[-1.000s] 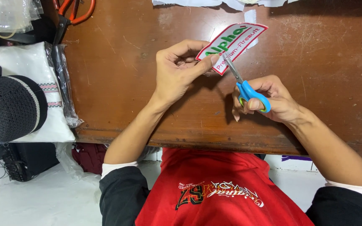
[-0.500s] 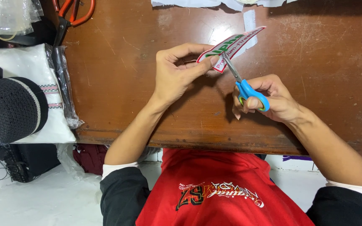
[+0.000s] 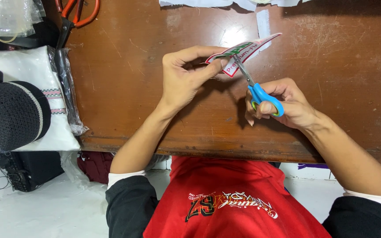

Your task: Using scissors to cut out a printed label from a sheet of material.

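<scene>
Left hand fingers pinch label; right hand closed around blue scissors, blades at label's 6 o'clock. Best cut slowly along the border.

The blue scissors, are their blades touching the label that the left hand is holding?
Touching. The head view shows the blades of the blue scissors, worked by the right hand, running into the edge of the label pinched in the left hand.

orange scissors cut off at top edge, label partly behind left thumb
</scene>
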